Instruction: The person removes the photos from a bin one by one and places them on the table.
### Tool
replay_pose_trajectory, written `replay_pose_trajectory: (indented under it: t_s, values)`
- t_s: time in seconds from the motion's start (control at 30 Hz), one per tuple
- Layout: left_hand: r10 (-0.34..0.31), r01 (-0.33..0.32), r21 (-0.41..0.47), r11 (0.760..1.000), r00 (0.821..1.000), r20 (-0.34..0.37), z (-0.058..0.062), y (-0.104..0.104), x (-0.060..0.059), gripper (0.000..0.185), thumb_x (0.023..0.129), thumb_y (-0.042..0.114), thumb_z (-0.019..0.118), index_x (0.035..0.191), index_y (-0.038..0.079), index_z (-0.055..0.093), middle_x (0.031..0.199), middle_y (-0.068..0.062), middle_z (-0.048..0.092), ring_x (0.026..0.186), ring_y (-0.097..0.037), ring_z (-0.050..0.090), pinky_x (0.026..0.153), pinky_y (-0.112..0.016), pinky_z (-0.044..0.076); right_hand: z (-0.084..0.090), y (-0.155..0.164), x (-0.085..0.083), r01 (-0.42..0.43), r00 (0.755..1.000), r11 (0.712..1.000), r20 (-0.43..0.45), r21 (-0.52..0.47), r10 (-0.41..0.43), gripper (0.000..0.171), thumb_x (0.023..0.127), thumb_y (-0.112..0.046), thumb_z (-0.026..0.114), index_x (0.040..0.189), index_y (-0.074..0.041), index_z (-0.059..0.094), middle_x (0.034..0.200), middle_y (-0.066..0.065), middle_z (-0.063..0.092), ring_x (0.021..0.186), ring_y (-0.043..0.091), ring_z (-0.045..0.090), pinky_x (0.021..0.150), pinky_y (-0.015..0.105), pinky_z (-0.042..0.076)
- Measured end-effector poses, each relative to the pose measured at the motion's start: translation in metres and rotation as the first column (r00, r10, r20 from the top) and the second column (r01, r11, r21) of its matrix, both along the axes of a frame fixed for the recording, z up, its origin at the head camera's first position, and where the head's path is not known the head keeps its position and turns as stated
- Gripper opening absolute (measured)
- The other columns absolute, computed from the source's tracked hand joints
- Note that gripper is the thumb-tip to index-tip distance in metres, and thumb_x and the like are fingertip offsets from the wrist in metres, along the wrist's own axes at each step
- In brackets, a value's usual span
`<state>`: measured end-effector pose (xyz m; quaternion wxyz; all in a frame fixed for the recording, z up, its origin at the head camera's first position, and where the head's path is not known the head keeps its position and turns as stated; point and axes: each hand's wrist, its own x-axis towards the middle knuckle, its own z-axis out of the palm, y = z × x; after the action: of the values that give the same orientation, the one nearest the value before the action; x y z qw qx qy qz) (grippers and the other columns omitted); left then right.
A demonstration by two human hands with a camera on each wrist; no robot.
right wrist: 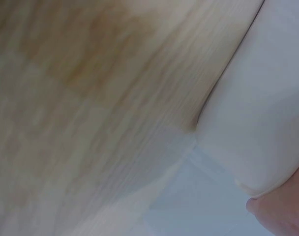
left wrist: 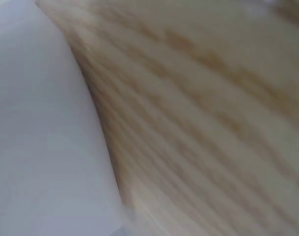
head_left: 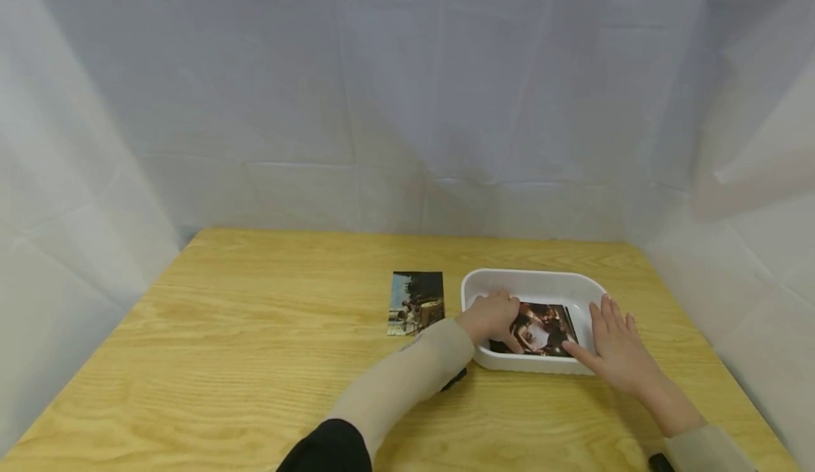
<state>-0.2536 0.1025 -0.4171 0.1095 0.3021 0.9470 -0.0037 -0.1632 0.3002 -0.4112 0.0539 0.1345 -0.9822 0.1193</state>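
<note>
"What have we got at the wooden table [head_left: 255, 330]?"

"A person reaches both arms across it to a white tray [head_left: 547, 281] at the right, where a dark photo print [head_left: 542, 332] lies face up inside, toward the near side."

"And the hands?"

"The left hand [head_left: 492, 316] is inside the tray, over the print's left end, thumb angled across the picture. From where I stand I can't tell whether it is pinching the print; some fingertips are hidden."

"The right?"

"The right hand [head_left: 616, 355] has nothing in its grasp: fingers straight and spread across the tray's right side, thumb reaching to the print's near right corner."

"Any other pictures?"

"A second photo print [head_left: 417, 303] lies on the bare wood just left of the tray, its near corner meeting the pale left sleeve [head_left: 407, 373] in our view. White sheeting [head_left: 382, 68] hangs behind and along both sides."
</note>
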Motion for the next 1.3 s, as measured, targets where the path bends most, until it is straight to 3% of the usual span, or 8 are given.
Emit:
replay_pose_trajectory:
  t_s: [0.37, 0.7, 1.0, 1.17, 1.3]
  values:
    - [0.083, -0.083, 0.0, 0.997, 0.996, -0.015, -0.0002, 0.0005, -0.002, 0.078, 0.05, 0.064, 0.071, 0.11, 0.018, 0.054, 0.109, -0.002, 0.05, 0.101, -0.015, 0.044, 0.079, -0.037, 0.041, 0.0006, -0.0003, -0.0002, 0.007, 1.0, 1.0, 0.017, -0.002, -0.007, 0.088, 0.086, -0.05, 0.046, 0.13, 0.02, 0.015, 0.134, 0.04, 0.001, 0.126, 0.046, -0.003, 0.096, 0.059, 0.0]
    - [0.084, -0.079, 0.081, 0.994, 0.995, -0.055, 0.0021, -0.0018, -0.0022, 0.09, 0.049, 0.06, 0.075, 0.119, 0.01, 0.046, 0.114, -0.004, 0.046, 0.104, -0.016, 0.043, 0.084, -0.029, 0.04, 0.0005, -0.0007, -0.0001, 0.004, 1.0, 1.0, 0.015, -0.008, -0.004, 0.088, 0.086, -0.05, 0.046, 0.13, 0.021, 0.015, 0.134, 0.04, 0.002, 0.126, 0.046, -0.003, 0.096, 0.059, -0.001]
    - [0.063, -0.058, 0.264, 0.963, 0.998, -0.01, 0.0012, -0.0033, -0.0072, 0.063, 0.054, 0.041, 0.081, 0.099, 0.01, 0.05, 0.097, -0.001, 0.053, 0.093, -0.012, 0.049, 0.082, -0.021, 0.039, -0.0003, -0.0008, 0.0008, 0.003, 1.0, 1.0, 0.007, -0.002, -0.003, 0.087, 0.087, -0.049, 0.046, 0.13, 0.021, 0.015, 0.134, 0.04, 0.001, 0.126, 0.046, -0.003, 0.096, 0.06, 0.001]
    - [0.033, -0.023, 0.306, 0.952, 0.999, -0.03, 0.0038, -0.006, -0.008, 0.052, 0.056, 0.037, 0.082, 0.086, 0.011, 0.048, 0.081, 0.002, 0.05, 0.078, -0.011, 0.047, 0.071, -0.021, 0.04, -0.0002, -0.001, 0.0009, -0.001, 1.0, 1.0, 0.001, -0.001, 0.001, 0.087, 0.087, -0.049, 0.045, 0.13, 0.021, 0.014, 0.134, 0.04, 0.0, 0.126, 0.046, -0.004, 0.097, 0.058, -0.002]
    - [0.026, -0.01, 0.319, 0.948, 0.998, -0.049, 0.0058, -0.0082, -0.0068, 0.05, 0.056, 0.036, 0.082, 0.084, 0.011, 0.048, 0.078, 0.003, 0.049, 0.076, -0.011, 0.045, 0.068, -0.021, 0.039, 0.0008, -0.0012, 0.0006, -0.001, 1.0, 1.0, 0.004, 0.002, 0.001, 0.087, 0.087, -0.049, 0.045, 0.13, 0.021, 0.014, 0.134, 0.04, 0.0, 0.126, 0.046, -0.004, 0.096, 0.059, 0.0]
